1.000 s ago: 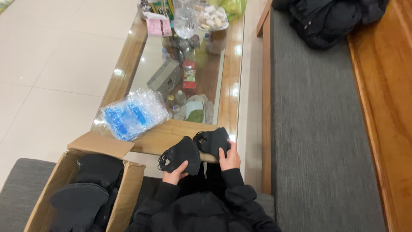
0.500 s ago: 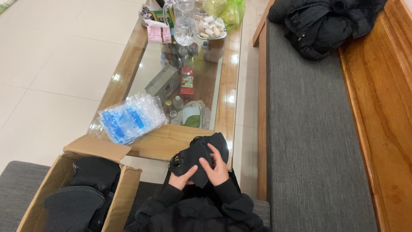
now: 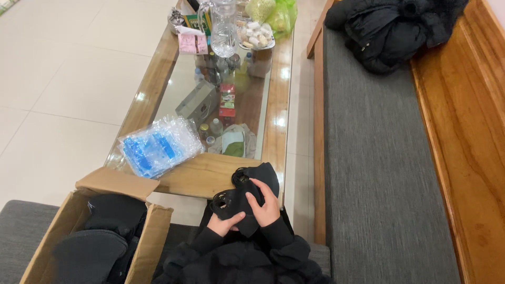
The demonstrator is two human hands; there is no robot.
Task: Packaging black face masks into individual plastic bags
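Both hands hold a stack of black face masks point(image 3: 247, 193) over the near edge of a wooden, glass-topped table point(image 3: 208, 176). My left hand point(image 3: 226, 223) grips the lower edge of the masks from below. My right hand point(image 3: 266, 206) lies flat over them, fingers spread on top. Black sleeves cover both my arms. To the left, an open cardboard box point(image 3: 79, 226) holds more black padded items point(image 3: 102, 239). A clear plastic bag of blue packets point(image 3: 158, 146) lies on the table's near left corner.
The far end of the table carries a glass jug point(image 3: 225, 26), a pink packet point(image 3: 192, 43), a bowl of pale pieces point(image 3: 255, 36) and a green bag point(image 3: 273, 13). A grey cushioned bench point(image 3: 379, 173) with a wooden frame runs along the right, a black jacket point(image 3: 389, 29) on it.
The two masks, held apart a second ago, have been brought together into one stack, and both hands have closed over it near my lap.
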